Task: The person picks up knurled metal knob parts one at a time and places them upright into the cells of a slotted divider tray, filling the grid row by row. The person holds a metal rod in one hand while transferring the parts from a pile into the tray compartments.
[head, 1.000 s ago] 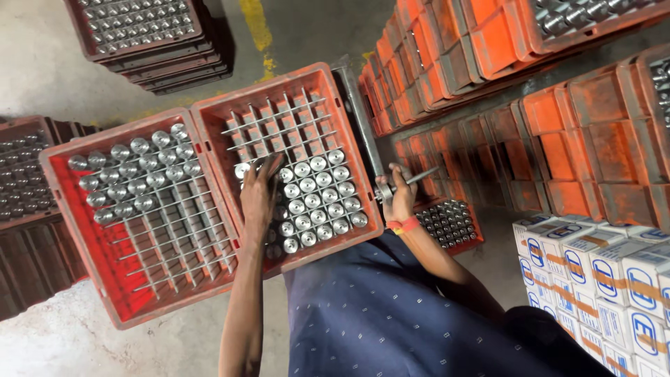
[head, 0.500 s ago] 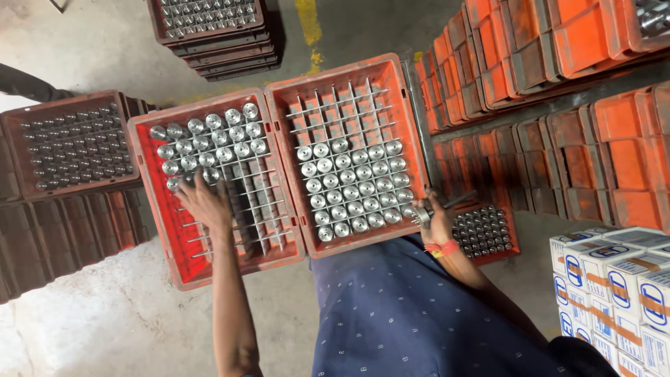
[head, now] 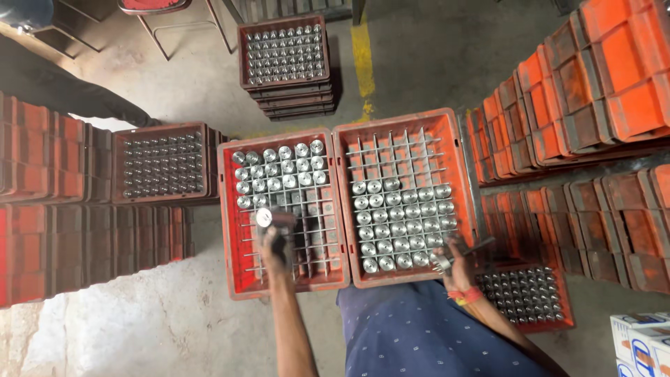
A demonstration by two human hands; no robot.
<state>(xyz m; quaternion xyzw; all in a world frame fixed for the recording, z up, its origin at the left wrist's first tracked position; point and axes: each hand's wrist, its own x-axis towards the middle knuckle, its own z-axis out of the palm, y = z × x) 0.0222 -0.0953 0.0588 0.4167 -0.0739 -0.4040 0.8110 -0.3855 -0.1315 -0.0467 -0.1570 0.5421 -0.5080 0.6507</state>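
Note:
Two red crates with wire grids stand side by side in front of me. The left crate (head: 230, 216) has shiny metal cylinders in its far rows. My left hand (head: 276, 241) is over its near part, closed on one metal cylinder (head: 264, 217) lifted above the grid. The right crate (head: 464, 188) holds several rows of cylinders in its near half. My right hand (head: 453, 262) rests at that crate's near right corner and grips a dark metal tool (head: 478, 248).
Stacks of orange crates (head: 600, 77) line the right side. A lower crate of cylinders (head: 523, 297) sits by my right arm. Dark red crates (head: 162, 164) with parts stand left, another stack (head: 286, 59) lies ahead. A person's sleeve (head: 63, 91) reaches in at top left. White boxes (head: 642, 342) sit at bottom right.
My left hand moved from the right crate to the left crate and has lifted one cylinder out of its grid. My right hand stayed at the right crate's corner with the tool.

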